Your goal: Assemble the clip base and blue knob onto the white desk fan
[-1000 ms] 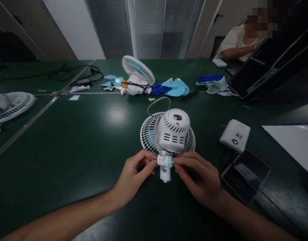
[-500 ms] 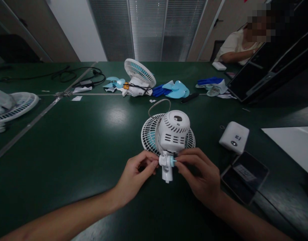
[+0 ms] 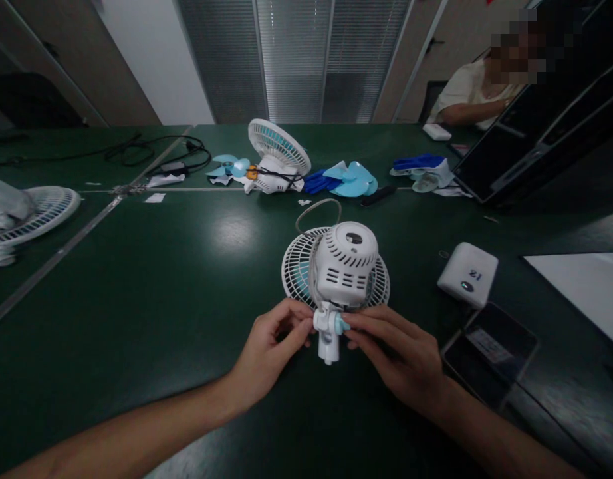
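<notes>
A white fan [image 3: 347, 263] lies face down on the green table, its round grille under the motor housing and its neck joint pointing toward me. My left hand [image 3: 279, 349] pinches the left side of the neck joint [image 3: 328, 342] between thumb and fingers. On the joint's right side sits a light-blue knob [image 3: 341, 324]. My right hand [image 3: 399, 352] has its fingertips closed on this knob. A pale cord [image 3: 317, 207] loops out behind the housing.
Another fan [image 3: 279, 156], light-blue blades [image 3: 355, 179] and blue-white gloves [image 3: 422, 169] lie along the back. At right are a white box [image 3: 469, 274], a dark flat device [image 3: 490, 352] and a large black case [image 3: 530, 113]. A person [image 3: 473, 93] sits beyond.
The light-blue knob has turned, its tab now slanting downward. My right hand's fingers have shifted with it, and the neck joint has moved slightly left. My left hand keeps its grip.
</notes>
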Demonstrator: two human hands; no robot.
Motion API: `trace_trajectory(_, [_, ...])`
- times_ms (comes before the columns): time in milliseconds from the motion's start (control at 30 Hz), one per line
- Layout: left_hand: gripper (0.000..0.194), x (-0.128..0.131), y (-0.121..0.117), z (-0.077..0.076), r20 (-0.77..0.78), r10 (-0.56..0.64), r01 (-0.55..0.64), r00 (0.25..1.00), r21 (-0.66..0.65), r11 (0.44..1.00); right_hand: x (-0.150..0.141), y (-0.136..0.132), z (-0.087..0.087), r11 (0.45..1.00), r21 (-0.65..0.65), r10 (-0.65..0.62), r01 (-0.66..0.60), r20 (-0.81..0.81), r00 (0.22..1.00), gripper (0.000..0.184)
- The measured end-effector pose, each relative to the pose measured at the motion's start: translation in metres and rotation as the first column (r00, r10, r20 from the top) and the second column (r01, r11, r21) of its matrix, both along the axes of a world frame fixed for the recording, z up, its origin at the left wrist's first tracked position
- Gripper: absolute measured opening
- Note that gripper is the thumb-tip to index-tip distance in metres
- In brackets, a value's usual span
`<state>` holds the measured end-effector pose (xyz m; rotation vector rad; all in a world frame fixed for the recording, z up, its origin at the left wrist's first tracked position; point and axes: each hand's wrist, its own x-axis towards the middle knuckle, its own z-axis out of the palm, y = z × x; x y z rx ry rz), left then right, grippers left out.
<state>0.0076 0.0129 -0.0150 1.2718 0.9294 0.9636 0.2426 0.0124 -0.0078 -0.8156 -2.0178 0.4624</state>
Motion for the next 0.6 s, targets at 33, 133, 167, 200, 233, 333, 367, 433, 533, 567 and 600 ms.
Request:
trace_trajectory(33, [0.016, -0.0001, 0.0000, 0.0001, 0.003, 0.001, -0.001, 1.000, -0.002, 1.000, 0.0012, 0.0002, -0.0003, 1.000, 0.017, 0.007, -0.007, 0.021, 1.000, 0.039])
trace_trajectory(133, [0.015, 0.0000, 0.0001, 0.0001, 0.018, 0.003, -0.003, 1.000, -0.003, 1.000, 0.0042, 0.0009, -0.0011, 0.997, 0.077, 0.002, -0.009, 0.092, 0.996, 0.038])
trace_trajectory(167, [0.015, 0.0001, 0.0001, -0.0001, 0.025, 0.003, -0.003, 1.000, -0.003, 1.000, 0.0048, 0.0013, -0.0012, 0.996, 0.089, -0.014, 0.004, 0.110, 0.994, 0.036])
trace_trajectory(200, [0.015, 0.0002, 0.0001, -0.0005, 0.031, 0.000, 0.000, 1.000, -0.002, 1.000, 0.0050, 0.0018, -0.0012, 0.995, 0.094, -0.035, 0.023, 0.120, 0.992, 0.032])
trace_trajectory(233, [0.015, 0.0004, 0.0000, -0.0009, 0.035, -0.003, 0.004, 0.999, -0.003, 1.000, 0.0049, 0.0024, -0.0009, 0.995, 0.091, -0.053, 0.042, 0.121, 0.991, 0.026])
trace_trajectory(333, [0.014, 0.0009, -0.0004, -0.0021, 0.036, -0.011, 0.011, 0.999, -0.010, 1.000, 0.0025, 0.0038, 0.0009, 0.996, 0.050, -0.075, 0.071, 0.087, 0.993, 0.012])
trace_trajectory(367, [0.014, 0.0010, -0.0005, -0.0020, 0.034, -0.011, 0.012, 0.999, -0.012, 1.000, 0.0015, 0.0040, 0.0017, 0.997, 0.039, -0.075, 0.072, 0.073, 0.995, 0.010])
trace_trajectory(433, [0.014, 0.0013, -0.0003, -0.0009, 0.033, -0.012, 0.012, 0.999, -0.014, 1.000, 0.0000, 0.0039, 0.0026, 0.997, 0.018, -0.073, 0.072, 0.049, 0.996, 0.012])
trace_trajectory(533, [0.014, 0.0017, 0.0003, 0.0023, 0.035, -0.019, 0.019, 0.999, -0.008, 1.000, 0.0006, 0.0033, 0.0008, 0.998, 0.028, -0.050, 0.048, 0.063, 0.997, 0.029])
trace_trajectory(567, [0.014, 0.0018, 0.0003, 0.0032, 0.036, -0.019, 0.019, 0.999, -0.004, 1.000, 0.0017, 0.0032, -0.0007, 0.999, 0.040, -0.039, 0.035, 0.087, 0.995, 0.034])
trace_trajectory(600, [0.013, 0.0018, 0.0002, 0.0038, 0.036, -0.017, 0.017, 0.999, 0.000, 1.000, 0.0029, 0.0032, -0.0024, 0.998, 0.057, -0.034, 0.028, 0.114, 0.993, 0.038])
